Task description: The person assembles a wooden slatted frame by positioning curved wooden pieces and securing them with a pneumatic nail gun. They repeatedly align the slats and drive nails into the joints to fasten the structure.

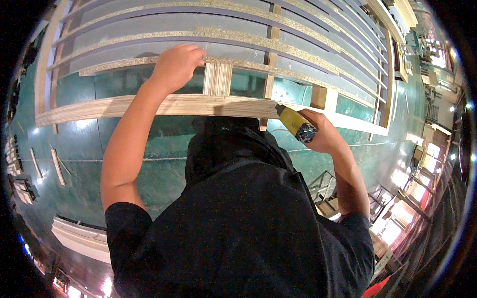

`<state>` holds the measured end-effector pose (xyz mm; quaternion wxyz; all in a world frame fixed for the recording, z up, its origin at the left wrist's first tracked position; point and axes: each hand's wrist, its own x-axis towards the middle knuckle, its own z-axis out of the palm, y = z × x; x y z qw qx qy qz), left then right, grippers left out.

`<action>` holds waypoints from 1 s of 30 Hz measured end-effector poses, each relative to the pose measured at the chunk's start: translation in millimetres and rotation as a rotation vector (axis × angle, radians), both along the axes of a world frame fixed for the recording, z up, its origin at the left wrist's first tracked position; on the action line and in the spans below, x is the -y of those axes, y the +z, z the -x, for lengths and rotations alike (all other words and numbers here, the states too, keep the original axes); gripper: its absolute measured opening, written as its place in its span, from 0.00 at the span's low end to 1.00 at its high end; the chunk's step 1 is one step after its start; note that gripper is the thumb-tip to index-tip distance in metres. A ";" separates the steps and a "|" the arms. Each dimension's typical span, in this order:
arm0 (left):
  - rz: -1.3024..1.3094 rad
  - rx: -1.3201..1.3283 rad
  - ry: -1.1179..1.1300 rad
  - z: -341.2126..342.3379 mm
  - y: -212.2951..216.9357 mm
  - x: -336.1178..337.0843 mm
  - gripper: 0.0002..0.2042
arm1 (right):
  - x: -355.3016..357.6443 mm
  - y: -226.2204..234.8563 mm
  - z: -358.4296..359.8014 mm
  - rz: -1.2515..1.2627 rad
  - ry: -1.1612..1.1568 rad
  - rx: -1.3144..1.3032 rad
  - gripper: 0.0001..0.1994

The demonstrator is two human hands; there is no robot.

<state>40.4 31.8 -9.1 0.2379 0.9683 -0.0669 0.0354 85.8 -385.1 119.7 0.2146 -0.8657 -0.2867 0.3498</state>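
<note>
Yellow-and-black power tool [296, 123], one: in your right hand, at the near rail [189, 105] of the slatted wooden frame, right of centre. Its dark nose points up and to the left, over the rail; whether the nose touches the wood, you cannot tell from this angle.

Right hand [325, 130], yours: closed around the tool, the grip hidden by your fingers.

Left hand [178, 67], yours: fingers curled, above the nearest particleboard strip [119, 65]. Whether it pinches the strip or holds some small item, you cannot tell.

Near rail: pale, straight-grained wood, crossing in front of your body, bowed by the lens.

Grooved wood block [217, 78], one: between the near rail and the nearest strip, just right of your left hand.

Plain wood block [323, 97], one: beyond the rail, near the tool.

Narrow crosspiece [269, 85], one: passing beneath the strips and the rail, between the two blocks, its end projecting on your side.

Further strips [238, 36], several: roughly parallel, farther from you, grey sheeting [149, 24] visible between them.

Green floor [124, 136]: below the frame, shiny, with thin wood offcuts [57, 166] at your left.

Pale boards [82, 237]: lying lower left, near your left sleeve [126, 226], which is black.
</note>
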 end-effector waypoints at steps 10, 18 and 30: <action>-0.008 -0.161 -0.010 0.3 -0.1 -0.1 0.12 | 2.2 4.6 4.9 0.044 -0.011 -0.005 0.21; -0.027 -0.443 0.001 -25.8 48.1 10.8 0.18 | 14.1 -12.9 1.9 0.003 0.100 0.113 0.25; -0.116 -0.310 0.002 -21.5 22.3 34.2 0.24 | 63.2 -17.7 2.4 -0.025 0.047 0.118 0.29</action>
